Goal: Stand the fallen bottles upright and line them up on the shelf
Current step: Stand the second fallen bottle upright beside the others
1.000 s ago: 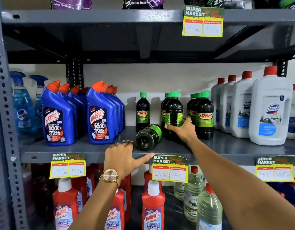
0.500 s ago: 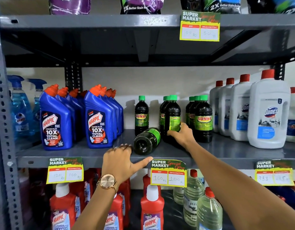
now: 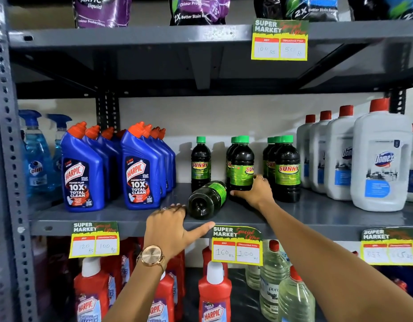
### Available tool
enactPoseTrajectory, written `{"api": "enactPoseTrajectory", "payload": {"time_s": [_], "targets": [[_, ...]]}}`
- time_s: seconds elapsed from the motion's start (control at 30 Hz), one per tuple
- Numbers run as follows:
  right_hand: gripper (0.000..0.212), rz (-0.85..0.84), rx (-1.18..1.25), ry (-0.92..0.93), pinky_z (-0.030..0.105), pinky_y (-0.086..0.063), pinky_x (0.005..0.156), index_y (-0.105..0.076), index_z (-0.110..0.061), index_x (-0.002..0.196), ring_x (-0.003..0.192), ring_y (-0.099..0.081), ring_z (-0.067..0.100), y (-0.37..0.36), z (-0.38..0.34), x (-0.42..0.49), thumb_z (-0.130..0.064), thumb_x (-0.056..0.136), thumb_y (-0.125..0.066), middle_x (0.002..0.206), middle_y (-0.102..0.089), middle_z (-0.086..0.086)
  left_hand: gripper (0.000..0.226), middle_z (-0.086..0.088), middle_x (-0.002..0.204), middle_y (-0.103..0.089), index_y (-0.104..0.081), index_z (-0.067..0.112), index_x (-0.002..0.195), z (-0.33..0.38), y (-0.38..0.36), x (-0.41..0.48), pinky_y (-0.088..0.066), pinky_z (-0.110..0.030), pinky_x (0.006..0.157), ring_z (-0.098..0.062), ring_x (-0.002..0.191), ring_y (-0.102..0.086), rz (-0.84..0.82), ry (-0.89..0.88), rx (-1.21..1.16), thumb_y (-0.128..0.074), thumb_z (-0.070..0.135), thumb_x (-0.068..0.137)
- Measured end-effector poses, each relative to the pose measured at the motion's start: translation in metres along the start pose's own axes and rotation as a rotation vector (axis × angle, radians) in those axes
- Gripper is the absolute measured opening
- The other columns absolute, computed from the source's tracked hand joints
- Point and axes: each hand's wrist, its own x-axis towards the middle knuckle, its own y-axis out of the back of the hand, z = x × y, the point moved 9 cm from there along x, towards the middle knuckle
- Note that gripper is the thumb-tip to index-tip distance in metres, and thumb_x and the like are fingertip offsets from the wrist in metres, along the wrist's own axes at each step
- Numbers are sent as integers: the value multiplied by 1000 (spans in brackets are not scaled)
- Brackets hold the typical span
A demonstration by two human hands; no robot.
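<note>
One dark Sunny bottle (image 3: 206, 199) lies on its side on the grey middle shelf (image 3: 316, 214), its base toward me. Behind it a single Sunny bottle (image 3: 200, 166) stands upright. My right hand (image 3: 255, 191) grips the foot of the front upright Sunny bottle (image 3: 241, 163) in the middle column, which is turned so its label faces right. A third column of Sunny bottles (image 3: 286, 168) stands further right. My left hand (image 3: 173, 226) rests on the shelf's front edge, fingers spread, thumb pointing right, just left of the fallen bottle.
Blue Harpic bottles (image 3: 140, 168) stand to the left, with Colin sprays (image 3: 36, 156) beyond them. White Domex jugs (image 3: 381, 159) fill the right. Price tags (image 3: 236, 246) hang off the shelf edge. Red Harpic bottles (image 3: 214, 293) and clear bottles (image 3: 274, 282) sit on the shelf below.
My right hand has turned the middle upright bottle, so its label now faces right. The left hand stays on the shelf edge. The fallen bottle has not moved.
</note>
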Motion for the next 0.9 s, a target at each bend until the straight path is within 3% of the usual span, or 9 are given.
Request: {"api": "enactPoseTrajectory", "payload": {"time_s": [0.17, 0.27, 0.4, 0.57, 0.77, 0.9], "targets": [[55, -88, 202, -55, 33, -50, 83, -58, -1, 117, 107, -61, 31, -7, 6, 1, -22, 70, -77, 110, -66, 15, 83, 5, 61, -62, -54, 19, 59, 0, 1, 1, -36, -26, 48, -17, 58, -61, 6, -1, -1, -17, 93, 65], [69, -59, 117, -35, 41, -50, 95, -53, -1, 122, 114, -59, 34, -5, 7, 2, -27, 67, -85, 120, -63, 18, 83, 5, 63, -62, -54, 19, 60, -1, 0, 1, -36, -27, 49, -17, 61, -62, 0, -1, 12, -16, 93, 65], [86, -6, -3, -20, 44, -47, 99, -54, 0, 124, 117, -56, 34, -1, 3, 2, -47, 58, -87, 123, -61, 19, 85, 5, 66, -63, -55, 20, 63, -1, -1, 0, -40, -28, 52, -16, 64, -63, 4, 2, 20, -14, 94, 64], [73, -41, 56, -60, 41, -53, 90, -56, 1, 118, 107, -62, 34, -3, 8, 2, -33, 62, -87, 118, -64, 20, 84, 6, 66, -64, -57, 21, 63, 0, 0, 0, -41, -27, 51, -17, 63, -63, 12, 0, 12, -16, 94, 65], [82, -18, -30, -65, 42, -52, 87, -50, 0, 117, 110, -61, 37, -1, 5, 1, -43, 59, -88, 120, -61, 19, 81, 6, 64, -64, -57, 21, 63, -1, -1, 0, -38, -27, 49, -16, 61, -63, 16, -1, 13, -19, 93, 66], [109, 18, -6, -98, 46, -48, 99, -37, 5, 134, 122, -53, 39, 3, 8, -4, -53, 56, -86, 135, -49, 22, 79, 5, 61, -63, -55, 21, 59, 0, -1, 0, -37, -26, 47, -18, 57, -63, 3, -2, 9, -22, 92, 67]]}}
